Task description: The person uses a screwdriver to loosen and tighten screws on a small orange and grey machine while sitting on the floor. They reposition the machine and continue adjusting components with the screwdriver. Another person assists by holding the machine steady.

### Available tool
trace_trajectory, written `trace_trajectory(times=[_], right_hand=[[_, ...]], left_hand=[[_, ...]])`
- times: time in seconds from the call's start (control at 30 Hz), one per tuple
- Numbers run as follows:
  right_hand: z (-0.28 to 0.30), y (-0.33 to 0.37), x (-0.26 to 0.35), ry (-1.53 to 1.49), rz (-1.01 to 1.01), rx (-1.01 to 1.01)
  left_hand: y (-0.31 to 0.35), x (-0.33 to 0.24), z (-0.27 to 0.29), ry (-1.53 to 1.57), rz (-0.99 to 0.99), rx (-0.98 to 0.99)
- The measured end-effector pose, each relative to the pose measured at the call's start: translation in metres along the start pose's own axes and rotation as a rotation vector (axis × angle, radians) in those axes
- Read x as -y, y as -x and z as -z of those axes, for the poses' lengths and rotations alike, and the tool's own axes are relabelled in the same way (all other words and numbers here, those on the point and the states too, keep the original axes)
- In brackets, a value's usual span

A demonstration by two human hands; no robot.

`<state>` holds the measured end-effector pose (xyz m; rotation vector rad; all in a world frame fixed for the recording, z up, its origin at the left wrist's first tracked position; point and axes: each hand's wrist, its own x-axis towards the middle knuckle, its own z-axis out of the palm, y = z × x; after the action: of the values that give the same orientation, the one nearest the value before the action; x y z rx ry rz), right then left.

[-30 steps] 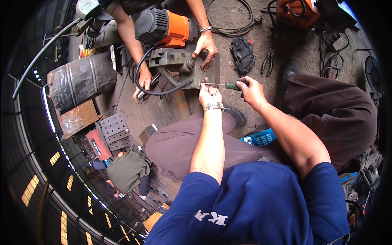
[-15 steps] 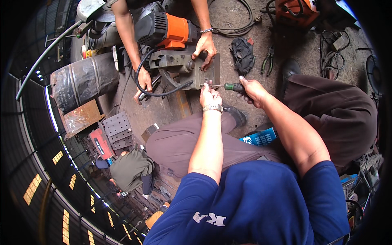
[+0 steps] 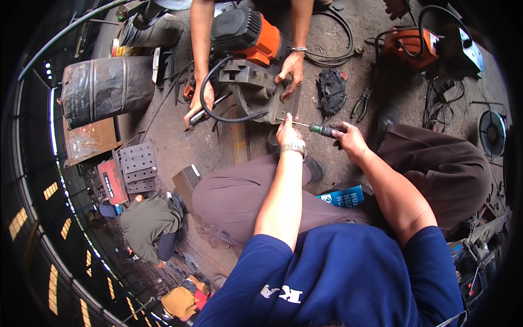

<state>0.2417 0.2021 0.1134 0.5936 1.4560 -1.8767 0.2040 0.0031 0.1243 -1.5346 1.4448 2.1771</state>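
My right hand (image 3: 350,140) grips the green handle of a screwdriver (image 3: 320,129), whose thin shaft points left toward a grey metal plate (image 3: 287,103). My left hand (image 3: 287,132), with a metal wristwatch, pinches the shaft near its tip at the plate's lower edge. The plate belongs to a heavy orange and black power tool (image 3: 248,38) on the floor. Another person's hand (image 3: 290,68) with a bracelet rests on the plate. That person's other hand (image 3: 199,101) holds a dark bar beside a black cable (image 3: 218,111).
A black rusty drum (image 3: 106,90) lies at left, with a perforated metal block (image 3: 137,168) below it. Pliers (image 3: 360,103) and a dark glove (image 3: 330,90) lie on the concrete floor. An orange machine (image 3: 407,46) with cables sits at upper right. A blue packet (image 3: 342,197) lies by my knee.
The view has shifted slightly; the other person's hands and the tool sit a little lower in the picture. My hands stay on the screwdriver at the plate.
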Motion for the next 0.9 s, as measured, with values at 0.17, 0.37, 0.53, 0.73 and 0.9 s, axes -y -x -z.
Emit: trace_trajectory(times=[0.17, 0.37, 0.53, 0.73, 0.9], right_hand=[[0.004, -0.01, 0.028, -0.077, -0.366, 0.001], [-0.006, 0.005, 0.011, -0.019, -0.073, -0.092], [-0.007, -0.004, 0.02, -0.088, -0.412, -0.082], [-0.002, -0.009, 0.0, 0.109, -0.111, -0.188], [-0.026, 0.005, 0.022, -0.058, -0.342, -0.175]], left_hand=[[0.004, -0.005, 0.006, 0.077, 0.011, 0.1], [0.004, -0.006, -0.004, -0.114, -0.031, -0.129], [0.003, -0.005, 0.011, -0.001, -0.026, 0.04], [-0.006, 0.0, 0.0, -0.052, -0.066, -0.154], [0.0, 0.004, 0.011, 0.079, -0.035, 0.039]])
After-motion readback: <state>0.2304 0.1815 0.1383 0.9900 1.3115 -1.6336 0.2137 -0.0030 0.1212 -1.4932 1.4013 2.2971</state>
